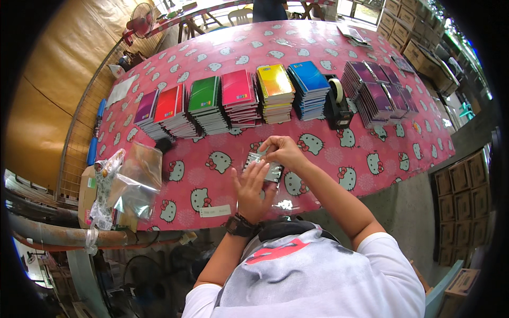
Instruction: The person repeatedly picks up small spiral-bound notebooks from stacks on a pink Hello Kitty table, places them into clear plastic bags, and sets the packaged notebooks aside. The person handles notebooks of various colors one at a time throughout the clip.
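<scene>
In front of me lies a small pack of spiral notebooks (274, 173) in clear plastic, largely covered by my hands. My left hand (252, 186) rests on its near left part, fingers stretched out flat. At the far edge my right hand (285, 152) is closed, thumb and fingers pinching the clear plastic wrapper. Beyond them stands a row of notebook stacks: purple (146, 107), red (169, 103), green (204, 93), pink (236, 88), yellow (274, 82) and blue (308, 77). A black tape dispenser (339, 108) with a roll stands right of the blue stack.
Wrapped purple notebook packs (379, 95) are piled at the right. Clear plastic bags (139, 183) lie at the left edge, and a paper slip (215, 210) lies near me. The pink patterned table (323, 191) fills the middle. Cardboard boxes (461, 206) stand beyond its right side.
</scene>
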The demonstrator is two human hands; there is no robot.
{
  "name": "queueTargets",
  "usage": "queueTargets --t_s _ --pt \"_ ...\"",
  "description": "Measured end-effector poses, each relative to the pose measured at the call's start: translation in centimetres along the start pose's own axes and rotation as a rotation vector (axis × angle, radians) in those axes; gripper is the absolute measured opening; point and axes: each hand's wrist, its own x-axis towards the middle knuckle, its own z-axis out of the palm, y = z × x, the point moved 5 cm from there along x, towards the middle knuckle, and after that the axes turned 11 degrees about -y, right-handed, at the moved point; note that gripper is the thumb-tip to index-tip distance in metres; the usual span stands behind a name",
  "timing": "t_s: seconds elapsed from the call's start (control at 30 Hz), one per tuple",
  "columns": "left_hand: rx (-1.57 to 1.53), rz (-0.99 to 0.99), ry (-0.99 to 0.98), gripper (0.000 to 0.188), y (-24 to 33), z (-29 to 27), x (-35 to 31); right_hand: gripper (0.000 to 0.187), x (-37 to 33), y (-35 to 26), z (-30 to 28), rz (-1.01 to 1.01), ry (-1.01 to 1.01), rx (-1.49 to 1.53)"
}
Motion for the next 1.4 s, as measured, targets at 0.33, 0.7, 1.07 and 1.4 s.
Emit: queueTargets --t_s 0.33,0.7,1.07,1.4 --pt "0.090 -0.116 -0.183 0.067 1.0 2.0 -0.2 0.034 -7.2 2.3 -26.3 -0.096 1.100 -0.851" --pt "0.082 -0.197 -0.192 0.065 0.4 1.8 -0.8 0.019 -8.6 7.0 -24.2 -0.123 0.781 -0.126" --pt "0.028 -0.251 -0.232 0.073 0.4 1.2 -0.5 0.030 0.2 -7.5 -1.5 -0.049 -0.552 -0.482" --pt "0.074 -0.196 -0.317 0.078 0.9 -0.1 3.0 0.039 4.7 -4.0 0.2 0.040 -0.630 -1.064"
